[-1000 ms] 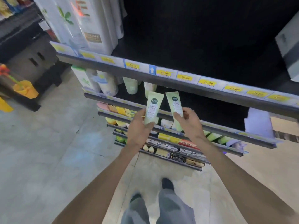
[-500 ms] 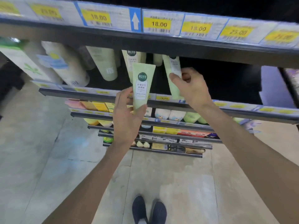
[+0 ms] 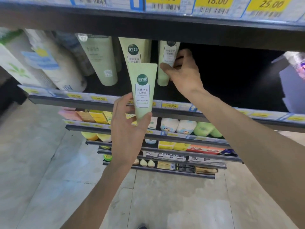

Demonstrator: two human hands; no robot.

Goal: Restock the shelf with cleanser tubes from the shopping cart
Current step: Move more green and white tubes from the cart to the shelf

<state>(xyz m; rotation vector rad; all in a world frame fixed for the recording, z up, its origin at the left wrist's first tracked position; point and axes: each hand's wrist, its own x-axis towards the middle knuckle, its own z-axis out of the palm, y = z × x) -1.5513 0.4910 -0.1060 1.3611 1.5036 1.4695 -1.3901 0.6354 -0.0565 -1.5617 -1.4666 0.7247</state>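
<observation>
While your left hand [image 3: 127, 129] grips one cleanser tube [image 3: 143, 90] mid-frame, your right hand [image 3: 183, 73] pinches another tube [image 3: 166, 61] standing on the shelf [image 3: 214, 111] above

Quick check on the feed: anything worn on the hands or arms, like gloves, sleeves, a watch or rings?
Nothing worn that shows. The left hand and right hand are bare, with no gloves, and no rings or watch visible. Both forearms are uncovered to the frame's edge, with no sleeve in view.
</observation>
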